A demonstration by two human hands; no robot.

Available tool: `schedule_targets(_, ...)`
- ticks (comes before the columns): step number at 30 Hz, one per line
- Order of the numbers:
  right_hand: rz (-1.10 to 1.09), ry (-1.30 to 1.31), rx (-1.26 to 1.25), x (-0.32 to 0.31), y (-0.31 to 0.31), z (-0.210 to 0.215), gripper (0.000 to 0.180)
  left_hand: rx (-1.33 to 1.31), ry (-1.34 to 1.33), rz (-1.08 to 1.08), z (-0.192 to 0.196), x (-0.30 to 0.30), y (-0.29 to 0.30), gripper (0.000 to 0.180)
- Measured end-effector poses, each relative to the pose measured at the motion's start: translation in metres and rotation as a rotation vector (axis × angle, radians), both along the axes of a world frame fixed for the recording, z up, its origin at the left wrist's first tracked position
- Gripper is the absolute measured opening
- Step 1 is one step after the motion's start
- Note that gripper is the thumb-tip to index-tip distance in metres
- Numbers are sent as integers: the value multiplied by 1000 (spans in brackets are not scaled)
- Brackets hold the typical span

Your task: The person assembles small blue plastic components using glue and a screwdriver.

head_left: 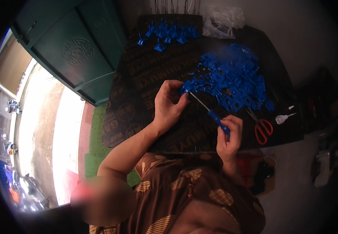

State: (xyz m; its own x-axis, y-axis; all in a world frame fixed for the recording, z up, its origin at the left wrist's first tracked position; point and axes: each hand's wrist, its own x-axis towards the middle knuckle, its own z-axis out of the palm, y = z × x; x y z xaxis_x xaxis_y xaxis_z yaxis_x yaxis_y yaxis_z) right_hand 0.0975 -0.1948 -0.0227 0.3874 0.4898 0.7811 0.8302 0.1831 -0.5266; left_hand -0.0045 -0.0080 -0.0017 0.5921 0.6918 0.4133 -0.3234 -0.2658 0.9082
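Between the thumb and fingers of my left hand is a small blue plastic part, held above the table. My right hand is closed around the blue handle of a screwdriver. Its metal shaft slants up and left, and the tip meets the blue part or lies right beside it; I cannot tell which. Just beyond my hands spreads a big heap of blue plastic parts, with small screws among them. At the back left of the table stand several blue pieces with upright stems.
The dark printed table has scissors with red handles near its front right, beside a small white bottle. A clear plastic bag lies at the back, near several coiled metal springs. On the left is a green door.
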Motion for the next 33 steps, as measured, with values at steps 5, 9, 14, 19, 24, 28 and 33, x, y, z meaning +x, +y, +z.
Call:
schedule_targets(5, 21, 57, 9, 0, -2, -3, 26, 3, -3, 8, 0, -1, 0, 26)
schedule_targets(9, 23, 158, 1, 0, -4, -9, 24, -1, -28, 15, 1, 1, -1, 27)
schedule_targets(14, 2, 175, 11, 2, -2, -15, 21, 51, 31, -34, -1, -3, 2, 29)
schedule_targets(19, 16, 422, -59, -1, -5, -20, 21, 70, 9, -29, -3, -1, 2, 29)
schedule_targets(24, 97, 266, -68, 2, -3, -6, 20, 54, -12, -42, -6, 0, 3, 29)
schedule_targets(28, 148, 364, -125, 1, -7, -6, 20, 82, -16, -22, -5, 0, 4, 29)
schedule_targets(33, 100, 211, -17, 9, 1, -11, 21, 66, -48, 16, -5, 2, 3, 29)
